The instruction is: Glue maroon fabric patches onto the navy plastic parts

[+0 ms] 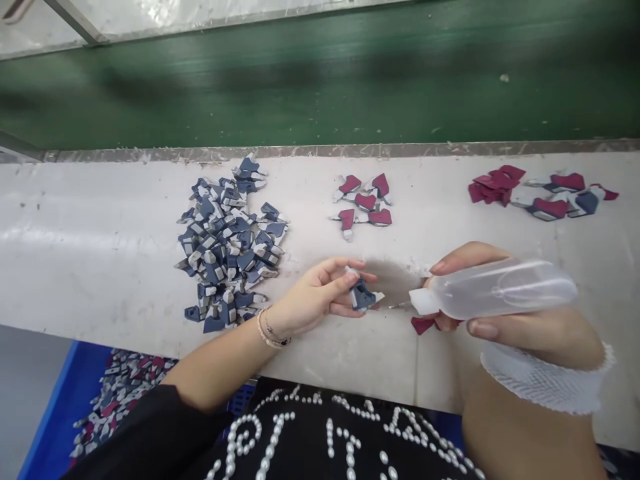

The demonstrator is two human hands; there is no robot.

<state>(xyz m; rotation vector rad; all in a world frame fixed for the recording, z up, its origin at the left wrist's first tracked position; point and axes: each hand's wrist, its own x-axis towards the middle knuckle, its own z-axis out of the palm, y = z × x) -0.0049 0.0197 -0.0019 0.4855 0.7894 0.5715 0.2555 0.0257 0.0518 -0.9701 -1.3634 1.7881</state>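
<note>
Looks done: central red-faced pieces [365, 201]. Remaining, apparently: large blue pile [223, 230]. Left hand [305, 301]: fingers pinching blue piece [363, 295] (no red visible); right hand [550, 333]: fingers round bottle [505, 290].

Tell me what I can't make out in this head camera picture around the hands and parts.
In the head view:
- Navy-and-white part: partly covered by the thumb of the left hand.
- Crimson piece: partly hidden by the right hand.
- Needle tip: too thin and blurred to show any liquid.
- Blue bin: cut off by the lower edge, partly behind the black sleeve.
</note>
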